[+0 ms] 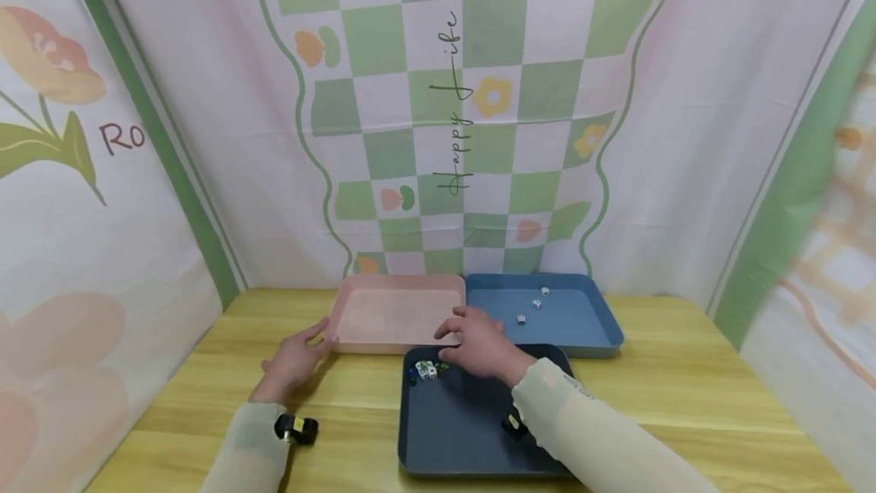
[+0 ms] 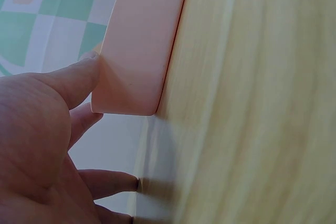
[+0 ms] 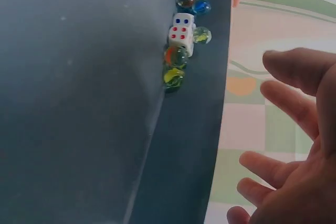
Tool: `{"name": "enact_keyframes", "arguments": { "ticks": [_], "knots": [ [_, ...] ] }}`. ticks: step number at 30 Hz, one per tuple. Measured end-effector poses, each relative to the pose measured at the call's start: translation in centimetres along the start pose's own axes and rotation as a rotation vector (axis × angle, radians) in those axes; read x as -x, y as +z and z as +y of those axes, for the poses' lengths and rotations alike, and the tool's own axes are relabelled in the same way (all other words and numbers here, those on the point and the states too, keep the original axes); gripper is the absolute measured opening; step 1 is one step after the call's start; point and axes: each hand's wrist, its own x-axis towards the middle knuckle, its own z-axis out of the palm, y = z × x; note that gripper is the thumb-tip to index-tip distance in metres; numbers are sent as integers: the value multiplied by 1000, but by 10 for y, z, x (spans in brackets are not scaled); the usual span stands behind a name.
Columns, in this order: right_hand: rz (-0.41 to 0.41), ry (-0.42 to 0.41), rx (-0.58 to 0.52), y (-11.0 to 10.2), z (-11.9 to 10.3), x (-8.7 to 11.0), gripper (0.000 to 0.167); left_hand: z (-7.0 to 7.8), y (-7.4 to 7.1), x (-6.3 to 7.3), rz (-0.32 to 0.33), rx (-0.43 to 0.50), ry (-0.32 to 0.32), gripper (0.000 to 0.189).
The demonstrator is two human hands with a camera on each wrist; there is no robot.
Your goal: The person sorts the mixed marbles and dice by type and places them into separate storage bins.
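Note:
My left hand (image 1: 299,358) rests at the near left corner of a pink tray (image 1: 345,348). In the left wrist view, its thumb is at the rim of the pink tray (image 2: 142,40), and the other fingers reach past the corner, fairly straight. With fingers spread and nothing between them, my right hand (image 1: 482,345) hovers over the far edge of a dark tray (image 1: 472,432). White dice (image 3: 181,32) and several glass marbles (image 3: 174,77) cluster along that tray's far wall, close to the right fingertips in the right wrist view.
Behind the dark tray, a blue tray (image 1: 568,333) adjoins the pink one and holds three white dice (image 1: 537,303). All the trays are on a wooden table (image 1: 684,402). A patterned curtain (image 1: 493,135) hangs behind the table.

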Motion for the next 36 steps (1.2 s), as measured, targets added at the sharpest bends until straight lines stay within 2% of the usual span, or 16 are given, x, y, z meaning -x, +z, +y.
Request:
{"name": "enact_keyframes", "arguments": {
  "ticks": [19, 36],
  "knots": [
    [-65, -93, 93, 24, -3, -2, 18, 0, -1, 0, 7, 5, 3, 67],
    [-57, -76, 167, 36, -6, -9, 16, 0, -1, -1, 3, 6, 15, 67]
  ]
}}
